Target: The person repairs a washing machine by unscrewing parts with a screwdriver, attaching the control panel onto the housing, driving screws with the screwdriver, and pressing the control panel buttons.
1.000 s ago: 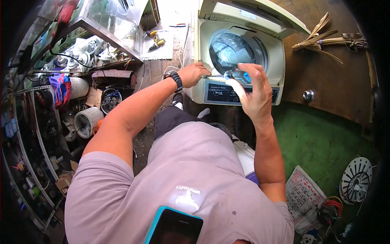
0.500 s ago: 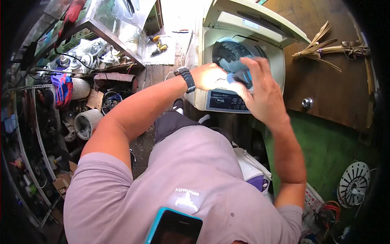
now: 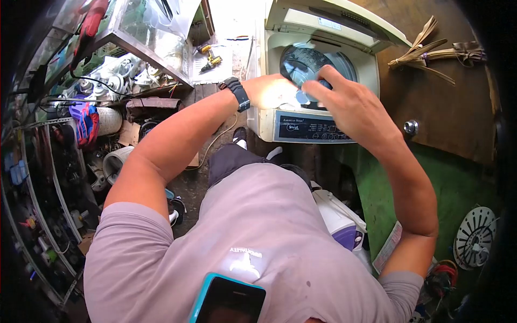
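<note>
My left hand [image 3: 272,92], a watch [image 3: 235,92] on its wrist, reaches over the front edge of a top-load washing machine [image 3: 260,123]. Glare washes out its fingers, which look closed around something I cannot make out. Beside it, my right hand [image 3: 350,99] has its fingers bent around a tool with a blue-and-black handle [image 3: 302,97]; motion blurs the fingertips, and the tool's working end is hidden. Both hands are above the dark control panel [image 3: 307,127]. Behind them the machine's lid [image 3: 344,24] is raised, and the drum opening [image 3: 344,67] shows.
A brown board [image 3: 447,107] with a bundle of dried stalks [image 3: 431,56] and a metal ring [image 3: 411,127] lies on the right. A yellow drill [image 3: 211,60] lies beyond. Shelves of parts [image 3: 110,75] line the left. A phone [image 3: 229,301] hangs at my chest.
My right hand has turned and its elbow has swung outward to the right. The right fingers now come over the tool handle from above. The left hand stays close to it.
</note>
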The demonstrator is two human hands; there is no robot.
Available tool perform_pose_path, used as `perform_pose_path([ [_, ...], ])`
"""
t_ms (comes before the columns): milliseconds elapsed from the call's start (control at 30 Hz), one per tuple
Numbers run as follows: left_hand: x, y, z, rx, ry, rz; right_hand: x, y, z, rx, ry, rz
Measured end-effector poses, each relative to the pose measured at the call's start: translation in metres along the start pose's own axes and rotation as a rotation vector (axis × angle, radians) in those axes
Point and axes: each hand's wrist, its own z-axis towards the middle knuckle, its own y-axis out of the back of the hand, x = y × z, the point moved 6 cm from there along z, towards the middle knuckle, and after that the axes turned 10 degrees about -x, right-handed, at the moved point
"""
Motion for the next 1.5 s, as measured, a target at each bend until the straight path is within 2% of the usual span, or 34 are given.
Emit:
perform_pose_path([
  [67,-0.007,-0.004,-0.003,-0.002,0.107,-0.034,-0.015,-0.02,-0.008,0.436,-0.37,-0.225],
  [100,-0.024,0.0,-0.003,-0.022,0.157,-0.101,-0.014,-0.018,-0.007,0.437,-0.367,-0.227],
  [167,-0.02,-0.003,-0.004,-0.093,0.114,-0.039,-0.016,-0.017,-0.005,0.475,-0.398,-0.23],
  [200,-0.02,-0.003,-0.005,-0.153,0.072,0.015,-0.016,-0.016,-0.004,0.476,-0.396,-0.23],
  [233,-0.015,-0.004,-0.008,-0.094,0.073,0.071,-0.002,-0.006,0.007,0.263,-0.132,-0.095],
  [333,-0.004,0.0,-0.013,-0.08,-0.015,-0.043,0.01,-0.004,0.009,0.069,0.176,0.033],
  [367,0.004,-0.002,-0.013,-0.015,0.037,-0.001,0.005,-0.008,0.008,0.14,0.02,-0.03],
  [433,0.009,-0.013,-0.009,-0.075,0.09,-0.053,-0.015,-0.026,0.003,0.269,-0.211,-0.244],
  [533,-0.002,-0.008,-0.012,-0.173,0.118,-0.064,-0.018,-0.024,0.008,0.301,-0.269,-0.22],
  [567,-0.001,-0.008,-0.014,-0.221,0.039,-0.001,-0.008,-0.015,0.011,0.206,-0.189,-0.107],
  [600,0.001,-0.008,-0.016,-0.266,-0.042,0.059,-0.01,-0.013,0.011,0.209,-0.192,-0.105],
  [667,0.01,-0.005,-0.014,-0.224,0.005,0.023,0.002,-0.012,0.017,0.18,0.096,-0.059],
  [700,0.011,-0.006,-0.014,-0.08,0.046,0.043,-0.001,-0.016,0.015,0.308,-0.023,-0.096],
  [733,0.011,-0.008,-0.014,0.064,0.084,0.064,0.001,-0.018,0.019,0.307,-0.016,-0.096],
  [767,0.003,-0.008,-0.013,0.018,0.039,-0.038,-0.008,-0.026,0.017,0.416,-0.171,-0.214],
  [833,0.003,-0.012,-0.007,0.007,0.047,0.001,-0.02,-0.027,0.01,0.522,-0.314,-0.329],
  [867,0.007,-0.015,-0.007,0.005,0.061,0.036,-0.023,-0.024,0.01,0.519,-0.311,-0.33],
  [900,0.005,-0.013,-0.011,-0.073,-0.027,0.027,-0.011,-0.013,0.015,0.306,-0.127,-0.139],
  [933,0.009,-0.016,-0.009,-0.071,-0.03,0.022,-0.006,-0.009,0.018,0.22,-0.013,-0.041],
  [967,0.001,-0.013,-0.006,0.01,0.091,0.022,-0.001,-0.005,0.019,0.142,0.109,0.048],
  [1000,-0.003,-0.013,-0.008,0.09,0.218,0.02,0.002,-0.006,0.02,0.145,0.113,0.051],
  [1067,-0.004,-0.015,-0.01,0.038,0.255,0.026,-0.017,-0.024,0.011,0.477,-0.248,-0.146],
  [1100,-0.003,-0.019,-0.011,-0.1,0.181,0.054,-0.024,-0.033,0.006,0.592,-0.437,-0.238],
  [1133,-0.002,-0.02,-0.012,-0.246,0.105,0.086,-0.023,-0.032,0.005,0.59,-0.428,-0.244],
  [1167,-0.013,-0.018,-0.018,-0.41,0.069,0.155,-0.016,-0.025,0.01,0.409,-0.402,-0.112],
  [1200,-0.014,-0.018,-0.02,-0.407,0.075,0.153,-0.009,-0.016,0.008,0.238,-0.39,0.025],
  [1267,-0.007,-0.018,-0.019,-0.209,0.213,0.203,-0.009,-0.009,0.01,0.151,-0.226,0.196],
  [1300,-0.007,-0.016,-0.019,-0.078,0.201,0.207,-0.009,-0.012,0.01,0.192,-0.152,0.237],
  [1333,-0.004,-0.014,-0.02,-0.087,0.206,0.219,-0.006,-0.015,0.013,0.229,-0.073,0.275],
  [1367,-0.001,-0.014,-0.02,-0.104,0.189,0.142,-0.005,-0.015,0.014,0.199,-0.184,0.236],
  [1400,-0.006,-0.012,-0.019,-0.122,0.173,0.065,0.004,-0.021,0.014,0.193,-0.166,0.241],
  [1467,-0.007,-0.019,-0.019,-0.102,0.137,0.171,-0.006,-0.031,0.001,0.175,-0.532,-0.07],
  [1500,-0.007,-0.019,-0.018,-0.121,0.136,0.234,-0.005,-0.027,0.001,0.121,-0.482,0.003],
])
